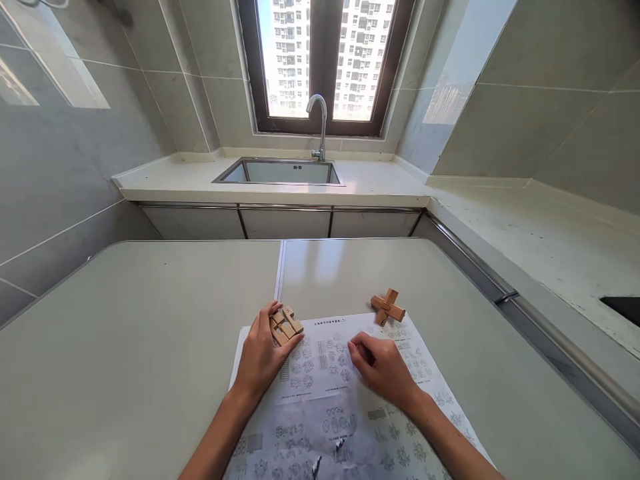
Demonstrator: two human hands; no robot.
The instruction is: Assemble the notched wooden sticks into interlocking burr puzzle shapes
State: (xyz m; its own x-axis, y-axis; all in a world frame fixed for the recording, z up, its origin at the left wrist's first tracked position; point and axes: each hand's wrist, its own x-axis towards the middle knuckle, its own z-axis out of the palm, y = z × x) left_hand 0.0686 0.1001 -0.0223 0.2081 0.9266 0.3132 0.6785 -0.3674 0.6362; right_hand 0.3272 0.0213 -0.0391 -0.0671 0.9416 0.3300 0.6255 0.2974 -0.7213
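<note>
Left hand (261, 357) fingers clamped on wooden block cluster (285, 325) at instruction sheet (325, 400) top-left corner. Right hand (383, 365) loosely curled, empty, resting mid-sheet. Wooden cross piece (387, 307) at sheet's top-right.

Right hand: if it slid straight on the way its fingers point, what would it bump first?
The right hand points up-left across the sheet. Probably it would meet the wooden block under the left hand first; the cross puzzle sits off to the side.

You're in a home kitchen: a sink (283, 173) with tap (319, 123) under the window (325, 60), tiled walls (75, 147), cabinets (285, 223) below.
</note>
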